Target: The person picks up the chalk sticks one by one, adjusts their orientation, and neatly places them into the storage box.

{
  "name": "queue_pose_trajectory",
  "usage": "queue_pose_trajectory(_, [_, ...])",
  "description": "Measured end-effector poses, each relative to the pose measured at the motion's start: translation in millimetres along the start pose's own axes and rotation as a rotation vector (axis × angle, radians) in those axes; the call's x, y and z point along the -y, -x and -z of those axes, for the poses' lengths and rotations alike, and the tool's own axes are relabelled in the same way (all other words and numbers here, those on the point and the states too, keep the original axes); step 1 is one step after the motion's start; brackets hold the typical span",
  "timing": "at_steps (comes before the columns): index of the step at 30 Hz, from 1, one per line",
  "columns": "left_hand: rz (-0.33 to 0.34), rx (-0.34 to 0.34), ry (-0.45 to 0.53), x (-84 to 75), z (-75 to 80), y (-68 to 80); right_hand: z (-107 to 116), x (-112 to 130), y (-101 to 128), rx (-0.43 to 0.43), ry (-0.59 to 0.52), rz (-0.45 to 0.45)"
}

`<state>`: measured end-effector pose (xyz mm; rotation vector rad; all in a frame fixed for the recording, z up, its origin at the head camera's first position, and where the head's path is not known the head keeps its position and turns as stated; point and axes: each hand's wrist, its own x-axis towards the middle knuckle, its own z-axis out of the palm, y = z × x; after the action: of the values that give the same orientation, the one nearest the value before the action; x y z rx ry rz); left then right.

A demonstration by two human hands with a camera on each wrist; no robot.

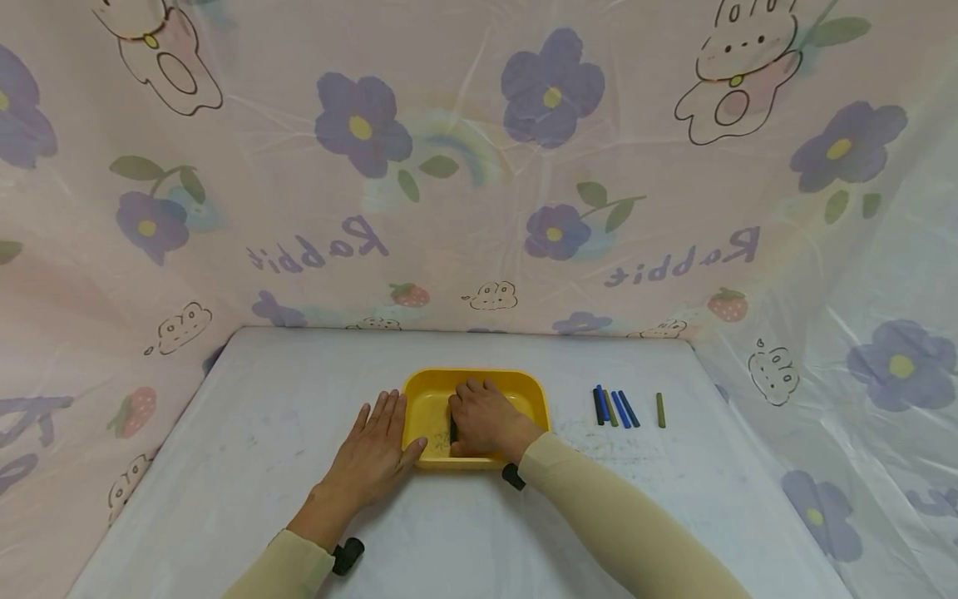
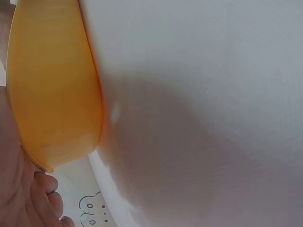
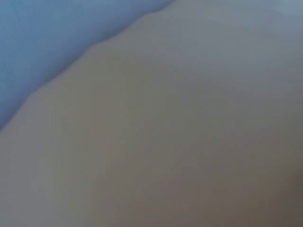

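- Two hands on the white table (image 1: 247, 466), both in beige sleeves, each wrist wearing one small black camera mount.
- Left hand (image 1: 372, 457) lies flat, fingers straight and together, palm down on the table, its thumb side touching the left edge of the one yellow tray (image 1: 524, 384).
- From the left wrist view, the tray's yellow outer wall (image 2: 52, 85) sits right against the fingers (image 2: 45, 194).
- Right hand (image 1: 482, 420) is down inside the tray, fingers curled over, and one dark stick (image 1: 453, 430) peeks out at its left side, apparently held. How tightly, I cannot tell.
- The right wrist view is a blur, nothing readable there.
- Tray sits at table centre, just ahead of both forearms.
- Off to the right, well apart from the tray: a cluster of four sticks (image 1: 614, 408) lying side by side, black, blue, olive, blue.
- One more olive stick (image 1: 661, 410) lies alone just right of that cluster.
- Beyond it all, a pink cloth backdrop (image 1: 464, 191) with purple flowers and rabbits.
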<state>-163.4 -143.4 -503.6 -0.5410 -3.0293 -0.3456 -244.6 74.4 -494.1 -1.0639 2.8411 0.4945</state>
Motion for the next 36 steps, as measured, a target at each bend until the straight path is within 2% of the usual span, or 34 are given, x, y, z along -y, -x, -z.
queue_pose_trajectory(14, [0.013, 0.021, -0.015, -0.6, 0.3, 1.1, 6, 1, 7, -0.010, -0.001, -0.003])
queue_pose_trajectory(18, [0.012, 0.016, -0.020, -0.1, 0.1, 1.4, 12, -3, 16, -0.050, -0.019, -0.005])
queue_pose_trajectory(21, [0.012, 0.012, -0.019, 0.1, 0.3, 1.6, 14, -10, 24, -0.123, -0.060, -0.015])
queue_pose_trajectory(28, [0.020, 0.026, -0.005, -0.9, 1.7, 1.0, 14, -42, 52, -0.331, -0.099, -0.055])
queue_pose_trajectory(36, [0.019, 0.038, -0.010, -1.2, 2.0, -0.7, 17, -104, 96, -0.400, -0.052, -0.145])
